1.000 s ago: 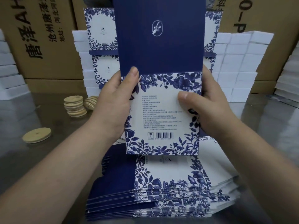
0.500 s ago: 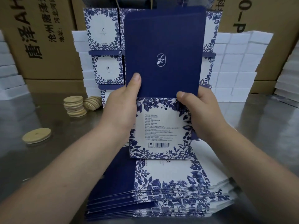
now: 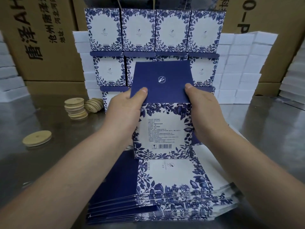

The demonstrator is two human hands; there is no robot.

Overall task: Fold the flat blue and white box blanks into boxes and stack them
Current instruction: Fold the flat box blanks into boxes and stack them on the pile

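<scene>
I hold one blue and white box blank (image 3: 162, 129) upright above the table, its printed panel with text and barcode facing me. My left hand (image 3: 127, 111) grips its left edge, thumb pressed on the dark blue flap (image 3: 162, 83). My right hand (image 3: 203, 111) grips the right edge, thumb on the same flap. The flap leans back, away from me. Below lies a fanned pile of flat blanks (image 3: 165, 192). Behind stands a stack of folded boxes (image 3: 155, 30) in several rows.
Steel table (image 3: 49, 162) with a pile of wooden discs (image 3: 76, 109) and a single disc (image 3: 37, 138) at the left. White foam blocks (image 3: 239, 66) stand behind the folded boxes. Brown cartons (image 3: 41, 38) wall off the back.
The blank has come down and away from my face. Its dark blue flap now tips backward at the crease, and both thumbs have shifted up onto it.
</scene>
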